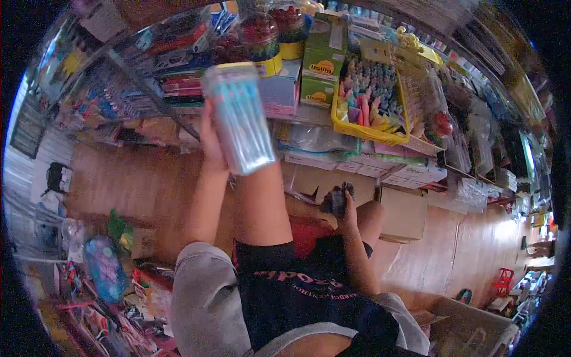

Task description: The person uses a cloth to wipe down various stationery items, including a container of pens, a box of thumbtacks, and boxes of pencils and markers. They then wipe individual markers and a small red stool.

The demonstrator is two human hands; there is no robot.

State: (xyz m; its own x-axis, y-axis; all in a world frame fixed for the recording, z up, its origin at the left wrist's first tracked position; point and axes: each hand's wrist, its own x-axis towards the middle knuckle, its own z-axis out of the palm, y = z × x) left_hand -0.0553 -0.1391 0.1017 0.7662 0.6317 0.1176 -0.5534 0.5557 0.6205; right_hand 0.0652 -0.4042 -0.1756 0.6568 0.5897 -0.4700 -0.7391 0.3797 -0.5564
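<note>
My left hand (pixel 214 143) is raised in front of the shelf, its fingers closed around the side of a clear pack of pens (pixel 242 122). Slim light-blue and white sticks show through the plastic, slightly blurred. Lower down, near my right knee, my right hand (pixel 350 214) is closed on a crumpled dark grey cloth (pixel 338 201). Behind the pack stand clear-lidded round tubs (pixel 260 38) with yellow bands. Green boxes (pixel 324 56) are stacked to its right.
A yellow basket (pixel 372 138) full of colourful small items sits on the shelf. Below it are white boxes (pixel 357 166) and a cardboard box (pixel 401 211). A grey bin (pixel 476 315) is at lower right, a red stool (pixel 503 281) beyond. Packaged goods (pixel 107 268) crowd the left.
</note>
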